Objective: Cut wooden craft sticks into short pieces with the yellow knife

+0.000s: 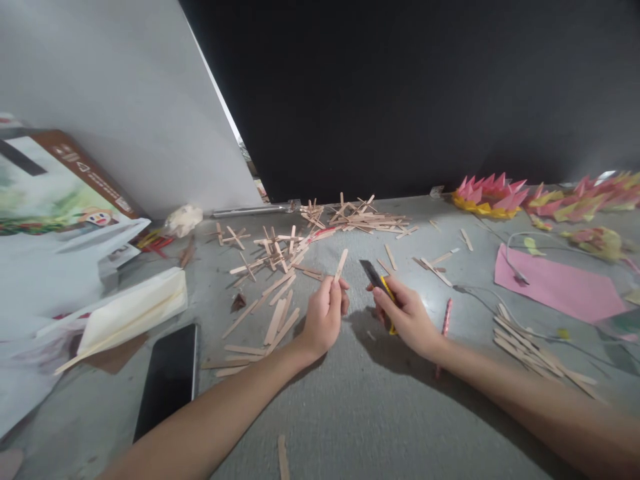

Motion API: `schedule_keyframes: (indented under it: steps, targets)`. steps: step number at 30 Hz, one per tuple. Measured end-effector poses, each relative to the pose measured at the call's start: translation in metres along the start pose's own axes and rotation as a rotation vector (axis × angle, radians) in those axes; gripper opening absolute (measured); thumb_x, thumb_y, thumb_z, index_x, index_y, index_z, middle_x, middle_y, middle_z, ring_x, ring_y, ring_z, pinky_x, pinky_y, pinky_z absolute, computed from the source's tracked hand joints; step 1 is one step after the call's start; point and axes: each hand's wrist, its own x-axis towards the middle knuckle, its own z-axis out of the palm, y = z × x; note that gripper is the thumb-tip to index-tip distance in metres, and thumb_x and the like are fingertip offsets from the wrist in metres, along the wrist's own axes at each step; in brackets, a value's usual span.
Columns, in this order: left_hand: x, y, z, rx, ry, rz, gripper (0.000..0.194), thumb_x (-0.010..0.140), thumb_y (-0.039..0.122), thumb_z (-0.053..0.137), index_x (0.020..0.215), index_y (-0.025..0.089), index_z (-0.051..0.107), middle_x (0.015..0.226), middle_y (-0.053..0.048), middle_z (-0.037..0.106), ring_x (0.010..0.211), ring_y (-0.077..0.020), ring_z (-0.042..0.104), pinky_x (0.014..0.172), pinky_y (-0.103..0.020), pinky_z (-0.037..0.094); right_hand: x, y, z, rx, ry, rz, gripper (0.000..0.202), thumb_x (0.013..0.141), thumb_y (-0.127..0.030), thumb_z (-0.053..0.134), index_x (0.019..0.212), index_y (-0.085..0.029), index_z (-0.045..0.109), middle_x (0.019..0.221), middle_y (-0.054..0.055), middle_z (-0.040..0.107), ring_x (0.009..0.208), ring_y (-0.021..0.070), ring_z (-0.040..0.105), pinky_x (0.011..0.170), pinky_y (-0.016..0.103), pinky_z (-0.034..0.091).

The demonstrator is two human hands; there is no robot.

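Between the thumb and fingers of my left hand (324,312) a wooden craft stick (341,264) points up and slightly right. My right hand (406,315) is closed around a yellow and black utility knife (384,287), its dark blade angled up and left toward the stick. Blade and stick are apart. Loose craft sticks (280,320) lie left of my left hand, and crossed sticks (273,250) stand behind it. A larger pile of sticks (370,220) lies farther back.
A black phone (167,377) and a cream paper packet (133,310) lie at left. Right are a pink sheet (555,283), a white cable (517,272), more sticks (530,350) and a red patterned rod (447,319). Pink and yellow folded paper (490,199) sits by the black panel (400,93).
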Motion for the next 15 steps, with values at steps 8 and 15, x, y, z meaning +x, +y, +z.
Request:
schedule_keyframes:
  steps: [8, 15]
  targets:
    - [-0.005, 0.002, 0.002, 0.114, -0.002, 0.058, 0.037, 0.111, 0.047, 0.030, 0.097, 0.021, 0.052, 0.063, 0.005, 0.054, 0.057, -0.0125, 0.053, 0.064, -0.026, 0.041, -0.013, -0.011, 0.008, -0.010, -0.106, 0.012, 0.049, 0.105, -0.053, 0.052, 0.142, -0.021, 0.054, 0.061, -0.007, 0.059, 0.041, 0.0113, 0.050, 0.042, 0.023, 0.041]
    - [-0.006, 0.000, 0.002, 0.138, -0.030, 0.071, 0.035, 0.111, 0.044, 0.033, 0.095, 0.020, 0.054, 0.063, 0.005, 0.054, 0.056, -0.0120, 0.052, 0.061, -0.024, 0.040, -0.012, -0.016, 0.007, -0.069, -0.089, 0.034, 0.051, 0.105, -0.051, 0.052, 0.145, -0.019, 0.058, 0.062, -0.006, 0.060, 0.039, 0.0093, 0.049, 0.040, 0.021, 0.042]
